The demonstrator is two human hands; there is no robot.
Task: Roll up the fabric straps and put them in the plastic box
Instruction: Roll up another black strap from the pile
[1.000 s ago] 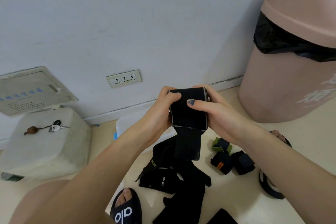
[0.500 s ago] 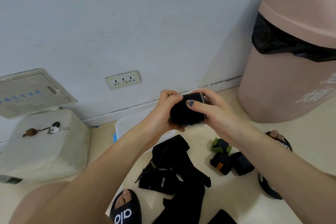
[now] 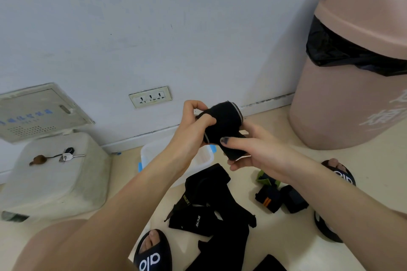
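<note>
A black fabric strap (image 3: 223, 122), rolled into a thick bundle with a grey edge, is held in the air between both hands. My left hand (image 3: 193, 126) grips its left side with curled fingers. My right hand (image 3: 258, 149) pinches the loose end below the roll, thumb on top. Under the hands, a clear plastic box (image 3: 152, 152) with blue clips stands on the floor by the wall, mostly hidden by my left arm. A heap of unrolled black straps (image 3: 211, 211) lies on the floor below. Three rolled straps (image 3: 277, 196) sit to its right.
A tall pink bin (image 3: 352, 72) with a black liner stands at the right. A white block (image 3: 55, 171) with keys (image 3: 66, 156) on it is at the left. My feet in black slippers (image 3: 152, 253) flank the strap heap. A wall socket (image 3: 150, 96) sits above the skirting.
The hanging tail of the strap has been wound up into the roll. The roll has tilted, and my right hand has dropped below it to hold the loose end.
</note>
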